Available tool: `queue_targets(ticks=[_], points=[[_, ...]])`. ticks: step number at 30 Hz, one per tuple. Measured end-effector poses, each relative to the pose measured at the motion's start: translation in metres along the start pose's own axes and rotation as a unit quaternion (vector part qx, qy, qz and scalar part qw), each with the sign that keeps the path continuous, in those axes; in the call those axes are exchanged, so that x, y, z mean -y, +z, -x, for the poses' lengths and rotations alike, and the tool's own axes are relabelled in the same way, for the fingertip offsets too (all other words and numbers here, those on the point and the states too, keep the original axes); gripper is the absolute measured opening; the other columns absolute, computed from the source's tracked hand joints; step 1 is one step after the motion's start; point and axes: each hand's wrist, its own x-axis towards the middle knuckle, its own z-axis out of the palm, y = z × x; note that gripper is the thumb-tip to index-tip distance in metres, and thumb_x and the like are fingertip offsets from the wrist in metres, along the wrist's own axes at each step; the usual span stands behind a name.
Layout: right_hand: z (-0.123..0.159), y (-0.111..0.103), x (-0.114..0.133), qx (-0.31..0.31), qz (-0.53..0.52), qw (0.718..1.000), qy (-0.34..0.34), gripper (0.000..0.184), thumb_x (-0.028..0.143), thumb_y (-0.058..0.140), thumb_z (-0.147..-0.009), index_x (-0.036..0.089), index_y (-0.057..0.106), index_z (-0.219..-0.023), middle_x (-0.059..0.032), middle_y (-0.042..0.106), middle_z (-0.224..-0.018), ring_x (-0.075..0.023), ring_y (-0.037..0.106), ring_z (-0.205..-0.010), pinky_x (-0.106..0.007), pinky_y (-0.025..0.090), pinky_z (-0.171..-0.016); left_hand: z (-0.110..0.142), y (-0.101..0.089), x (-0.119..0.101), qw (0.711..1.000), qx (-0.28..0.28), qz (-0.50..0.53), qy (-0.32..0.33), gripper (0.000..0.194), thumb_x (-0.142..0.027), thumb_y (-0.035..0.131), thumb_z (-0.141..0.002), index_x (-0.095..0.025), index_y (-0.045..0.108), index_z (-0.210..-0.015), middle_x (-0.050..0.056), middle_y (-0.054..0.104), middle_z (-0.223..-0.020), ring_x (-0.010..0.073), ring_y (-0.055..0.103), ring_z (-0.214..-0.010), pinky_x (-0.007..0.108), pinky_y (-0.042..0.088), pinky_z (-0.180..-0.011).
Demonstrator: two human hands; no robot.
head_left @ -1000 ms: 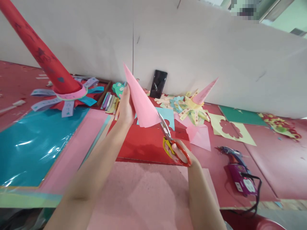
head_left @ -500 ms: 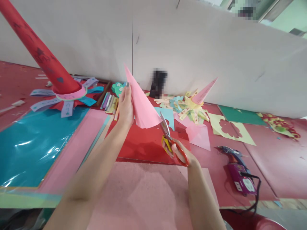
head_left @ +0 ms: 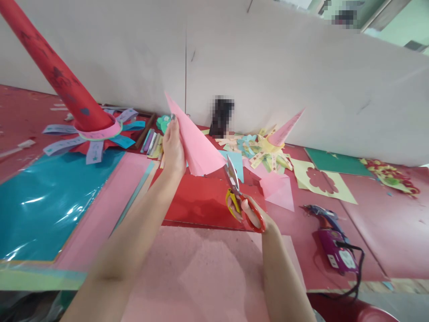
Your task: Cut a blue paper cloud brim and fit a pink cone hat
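Note:
A pink paper cone (head_left: 197, 145) is held up over the table, its tip pointing up and left. My left hand (head_left: 174, 145) grips it along its left side, thumb near the tip. In my right hand (head_left: 253, 212) is a pair of scissors (head_left: 233, 179) with one red and one yellow handle, blades parted and pointing up. The blade tips are close by the cone's lower right corner; whether they touch it I cannot tell. Red paper (head_left: 201, 201) lies beneath the cone, and folded pink paper (head_left: 278, 190) is to the right of the scissors.
A tall red paper cone with strips (head_left: 67, 85) stands at left, above a blue plastic-wrapped pack (head_left: 56, 201). Markers (head_left: 150, 142) lie beside it. Further right are a small pink cone (head_left: 286, 129), yellow paper with a flower cutout (head_left: 342, 190) and a glue gun (head_left: 323, 212) near a purple box (head_left: 335, 252).
My left hand and the pink cone have shifted slightly left, and the cone's lower edge has risen and turned. The scissors stay almost in place, with their blades still parted.

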Motion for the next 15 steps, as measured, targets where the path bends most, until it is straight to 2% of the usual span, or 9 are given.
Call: queue_targets(ticks=[3, 9, 15], points=[[0.001, 0.000, 0.000, 0.004, 0.000, 1.000, 0.001, 0.060, 0.077, 0.032, -0.080, 0.020, 0.048, -0.087, 0.0051, 0.036, -0.056, -0.0093, 0.031, -0.045, -0.026, 0.032, -0.046, -0.004, -0.003, 0.002, 0.999, -0.031, -0.005, 0.027, 0.036, -0.059, 0.055, -0.081, -0.025, 0.064, -0.091, 0.004, 0.067, -0.094, 0.0221, 0.062, -0.100, 0.035, 0.050, -0.081], [0.000, -0.001, 0.000, 0.005, 0.002, 1.000, -0.002, 0.059, 0.077, 0.033, -0.080, 0.020, 0.049, -0.087, 0.0049, 0.037, -0.057, -0.0092, 0.033, -0.045, -0.026, 0.033, -0.047, -0.012, -0.009, 0.006, 0.997, -0.070, -0.011, 0.024, 0.037, -0.060, 0.048, -0.086, -0.025, 0.062, -0.085, 0.003, 0.068, -0.093, 0.0214, 0.062, -0.101, 0.036, 0.050, -0.081], [0.000, 0.000, 0.000, 0.016, 0.001, 1.000, 0.009, 0.058, 0.076, 0.035, -0.079, 0.020, 0.048, -0.084, 0.0059, 0.033, -0.056, -0.0087, 0.030, -0.045, -0.025, 0.033, -0.046, -0.007, -0.004, 0.006, 0.994, -0.105, 0.016, 0.013, 0.038, -0.057, 0.053, -0.084, -0.020, 0.062, -0.091, 0.003, 0.063, -0.097, 0.0192, 0.060, -0.099, 0.029, 0.050, -0.084]])
